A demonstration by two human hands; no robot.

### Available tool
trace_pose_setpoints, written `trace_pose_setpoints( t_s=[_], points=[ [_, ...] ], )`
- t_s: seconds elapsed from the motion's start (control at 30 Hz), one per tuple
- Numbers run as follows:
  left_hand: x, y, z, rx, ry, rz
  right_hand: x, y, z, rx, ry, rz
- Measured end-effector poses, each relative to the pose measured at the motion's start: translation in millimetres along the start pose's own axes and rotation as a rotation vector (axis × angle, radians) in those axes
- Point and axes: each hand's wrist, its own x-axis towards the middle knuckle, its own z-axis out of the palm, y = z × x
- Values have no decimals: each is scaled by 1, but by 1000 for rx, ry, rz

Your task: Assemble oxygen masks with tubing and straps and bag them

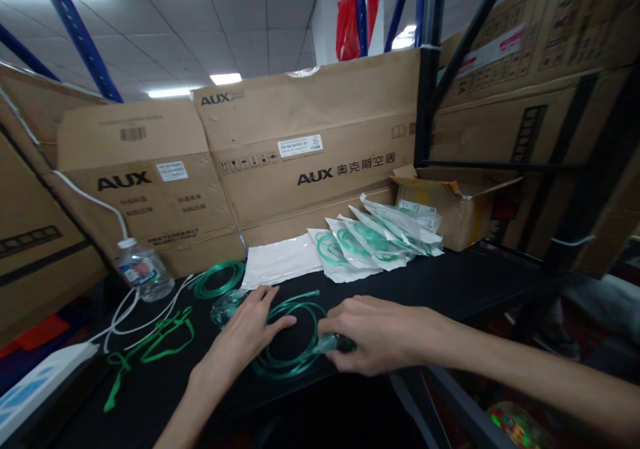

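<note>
A loose coil of clear green tubing (287, 369) lies on the black tabletop between my hands, one free end pointing up and right. My left hand (250, 326) rests over the coil's left side with thumb and fingers apart. Partly under its fingertips is a crumpled clear greenish plastic piece (226, 308), perhaps a mask. At the coil's right edge, my right hand (367, 336) is closed around a clear plastic cup-like piece (328, 343), much of it hidden by the fingers. A second green tubing coil (220, 279) lies farther back on the left.
White pouches (353, 246) with green tubing overlap at the back, beside a flat white packet (280, 260). An open carton (465, 209) stands back right. On the left are a plastic bottle (145, 270), white cables, a green strap (165, 342) and a power strip (45, 386). Large cartons form the back.
</note>
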Motion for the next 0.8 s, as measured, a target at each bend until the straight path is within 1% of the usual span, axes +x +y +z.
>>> trace_pose_setpoints(
  t_s=[0.07, 0.1, 0.13, 0.2, 0.27, 0.33, 0.37, 0.43, 0.53, 0.6, 0.67, 0.73, 0.8],
  points=[
    [7, -10, 7, 27, -76, 14, 6, -5, -12, -226, -10, -57],
    [9, -13, 10, 25, -93, 31, 10, -8, -17, -343, 5, -94],
    [10, -15, 12, 20, -100, 49, 15, -9, -21, -453, 43, -149],
    [9, -14, 15, 12, -105, 78, 26, -8, -24, -630, 171, -273],
    [7, -10, 14, 1, -100, 92, 37, 0, -19, -718, 285, -393],
    [5, -6, 12, -18, -103, 92, 44, 14, -6, -731, 335, -511],
    [5, -5, 11, -29, -108, 86, 46, 23, 4, -710, 332, -550],
    [5, -3, 9, -52, -122, 59, 43, 38, 24, -601, 272, -552],
    [4, -4, 9, -76, -134, 0, 32, 54, 48, -325, 243, -461],
    [3, -6, 10, -75, -132, -50, 21, 56, 56, -185, 253, -432],
    [0, -7, 10, -59, -120, -102, 11, 52, 59, -97, 302, -395],
    [-2, -8, 7, -43, -91, -120, -1, 46, 60, -17, 402, -313],
    [-2, -5, 2, -55, -51, -49, -12, 36, 62, 92, 545, -196]
  ],
)
